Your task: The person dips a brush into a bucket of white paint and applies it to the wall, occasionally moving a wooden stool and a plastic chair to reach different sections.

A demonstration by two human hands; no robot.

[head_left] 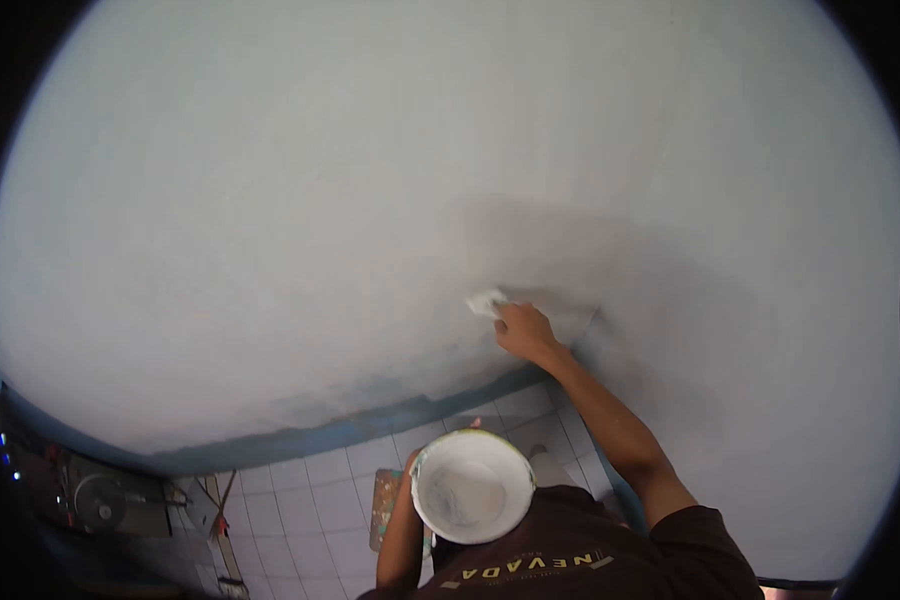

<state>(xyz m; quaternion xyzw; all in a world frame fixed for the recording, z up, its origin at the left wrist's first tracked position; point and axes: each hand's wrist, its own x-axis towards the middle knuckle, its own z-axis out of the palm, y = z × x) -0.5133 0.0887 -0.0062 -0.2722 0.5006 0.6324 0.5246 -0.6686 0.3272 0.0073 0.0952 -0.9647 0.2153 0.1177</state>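
My right hand [526, 332] is closed round the handle of a white paintbrush [486, 302], whose bristles are against the pale wall [270, 220] near the corner. Low in front of my body is a round white bucket [472, 486] with whitish paint inside. The bucket hides most of my left hand [411, 466]; it is at the bucket's left side, with a fingertip showing at the far rim. How its fingers lie is mostly hidden.
A blue band [350, 432] runs along the wall's foot above the tiled floor [315, 500]. A paint-spotted board [385, 505] is left of the bucket. A fan-like object [100, 502] stands at the lower left. Another wall [770, 400] rises on the right.
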